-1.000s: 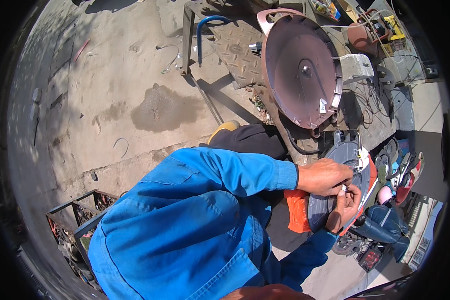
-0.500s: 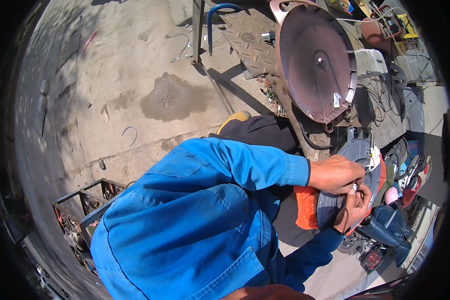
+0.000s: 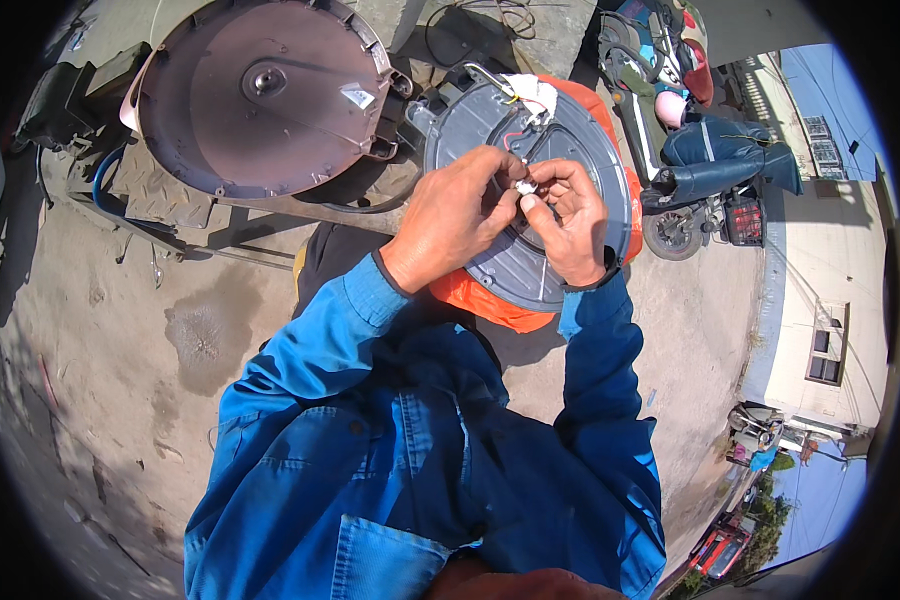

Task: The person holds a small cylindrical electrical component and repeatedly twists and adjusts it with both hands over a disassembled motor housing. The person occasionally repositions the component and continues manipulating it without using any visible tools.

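Note:
My left hand point(image 3: 452, 208) and my right hand point(image 3: 573, 222) meet in the middle of the view, fingertips pinched together on a small white connector-like piece point(image 3: 526, 188). Its exact shape is partly hidden by my fingers. Beneath them lies a round grey plastic housing point(image 3: 510, 278) with moulded ridges. Thin red wires point(image 3: 512, 140) run across it just beyond my fingers. A crumpled white wrapping point(image 3: 533, 94) with a wire sits at its far edge. Under the housing spreads an orange plastic bag point(image 3: 515, 318), showing around the rim.
To the left, a large brownish round cover point(image 3: 260, 130) rests, inner side up, above a rusty metal plate point(image 3: 160, 195). A parked scooter with a dark blue cover point(image 3: 715, 160) stands at the right. A wet patch point(image 3: 210, 330) marks the concrete floor.
The view has swung to the right, so the housing and my hands now appear nearer the middle. Both hands keep their pinch on the small white piece.

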### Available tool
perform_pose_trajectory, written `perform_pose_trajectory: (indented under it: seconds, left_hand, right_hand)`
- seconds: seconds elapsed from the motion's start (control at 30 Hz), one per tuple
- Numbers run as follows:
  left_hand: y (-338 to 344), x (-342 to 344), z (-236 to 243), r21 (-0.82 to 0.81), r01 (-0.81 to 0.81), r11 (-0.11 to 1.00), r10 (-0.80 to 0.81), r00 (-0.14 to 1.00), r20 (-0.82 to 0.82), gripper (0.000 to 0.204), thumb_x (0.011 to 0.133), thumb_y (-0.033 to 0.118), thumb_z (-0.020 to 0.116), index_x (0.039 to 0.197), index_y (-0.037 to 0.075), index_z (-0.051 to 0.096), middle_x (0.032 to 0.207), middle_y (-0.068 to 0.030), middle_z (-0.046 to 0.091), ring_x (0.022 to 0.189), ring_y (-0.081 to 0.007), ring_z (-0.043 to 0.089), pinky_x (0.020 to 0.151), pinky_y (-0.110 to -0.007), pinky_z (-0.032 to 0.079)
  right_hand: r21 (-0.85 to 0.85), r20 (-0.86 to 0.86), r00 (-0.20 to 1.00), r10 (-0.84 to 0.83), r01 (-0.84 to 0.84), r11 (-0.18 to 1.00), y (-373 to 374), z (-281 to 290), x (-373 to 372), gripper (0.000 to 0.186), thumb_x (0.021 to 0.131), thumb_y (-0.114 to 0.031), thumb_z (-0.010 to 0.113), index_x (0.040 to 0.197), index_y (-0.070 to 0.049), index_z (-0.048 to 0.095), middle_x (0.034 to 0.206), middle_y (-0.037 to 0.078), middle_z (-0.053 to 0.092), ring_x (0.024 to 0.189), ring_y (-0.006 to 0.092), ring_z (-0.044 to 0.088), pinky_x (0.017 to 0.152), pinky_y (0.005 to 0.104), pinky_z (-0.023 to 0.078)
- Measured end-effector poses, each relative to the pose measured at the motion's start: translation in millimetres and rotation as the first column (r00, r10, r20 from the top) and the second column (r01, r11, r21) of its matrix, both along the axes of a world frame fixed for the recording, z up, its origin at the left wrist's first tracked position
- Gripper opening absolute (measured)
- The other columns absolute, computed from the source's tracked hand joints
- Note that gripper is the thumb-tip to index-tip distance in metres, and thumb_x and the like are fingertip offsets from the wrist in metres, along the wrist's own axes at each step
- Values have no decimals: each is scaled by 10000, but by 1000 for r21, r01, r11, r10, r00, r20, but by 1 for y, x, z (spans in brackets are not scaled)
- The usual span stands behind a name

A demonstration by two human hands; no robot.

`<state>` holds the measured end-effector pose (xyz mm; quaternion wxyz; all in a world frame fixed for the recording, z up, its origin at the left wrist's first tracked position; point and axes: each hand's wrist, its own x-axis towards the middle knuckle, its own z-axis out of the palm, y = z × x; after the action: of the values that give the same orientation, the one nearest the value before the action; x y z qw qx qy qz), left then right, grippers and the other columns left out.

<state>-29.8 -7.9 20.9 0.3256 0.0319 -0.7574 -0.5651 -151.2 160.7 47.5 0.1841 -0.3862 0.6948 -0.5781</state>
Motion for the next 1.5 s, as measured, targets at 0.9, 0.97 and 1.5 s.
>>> perform_pose_trajectory:
  seconds: [0.9, 0.97, 1.5]
  left_hand:
    - [1, -2, -2, 33, 6, 999, -7, 1000, 30, 194, 1035, 50, 761, 1212, 19, 688, 890, -80, 747, 754, -154, 743, 702, -301, 593]
    - [1, -2, -2, 30, 6, 1000, -7, 1000, 24, 194, 1035, 52, 761, 1212, 19, 687, 886, -85, 748, 740, -154, 736, 692, -302, 590]
    - [0, -1, -1, 61, 8, 998, -10, 1000, 24, 212, 1025, 52, 761, 1220, 10, 688, 875, -81, 732, 719, -139, 706, 667, -297, 573]
  right_hand:
    - [12, -136, 991, -8, 9, 1000, -3, 2, 1, 304, 989, 53, 742, 1277, 25, 650, 1079, 73, 762, 973, 119, 732, 857, 283, 587]
    - [10, -137, 991, -9, 11, 1000, -3, 2, 1, 302, 991, 61, 739, 1277, 27, 648, 1085, 77, 762, 987, 124, 740, 866, 286, 594]
    - [-2, -183, 983, 17, -18, 1000, -4, 2, 0, 313, 985, 83, 745, 1276, 20, 648, 1105, 66, 747, 997, 118, 728, 883, 286, 589]
